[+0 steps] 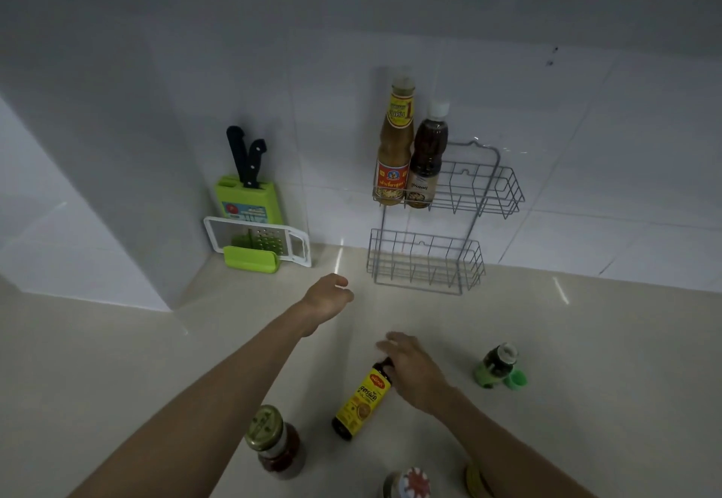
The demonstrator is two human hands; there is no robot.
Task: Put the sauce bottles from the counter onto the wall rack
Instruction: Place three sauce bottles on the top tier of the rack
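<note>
A grey wire wall rack (474, 185) hangs on the white tiles. Its upper basket holds a tall tan sauce bottle (394, 146) and a dark bottle with a white cap (428, 157); the lower basket (426, 263) holds nothing. On the counter stand a dark bottle with a yellow label (361, 400), a red-sauce jar with a gold lid (273, 443), a small green bottle (494, 364) and a jar at the bottom edge (408, 484). My right hand (416, 370) lies over the yellow-label bottle's neck, fingers stretched out. My left hand (328, 296) hovers, holding nothing, left of the lower basket.
A green knife block with two black-handled knives (248, 200) and a white grater (258, 240) lean in the wall corner at the left. A loose green cap (515, 378) sits by the green bottle. A tiled column juts out at the far left.
</note>
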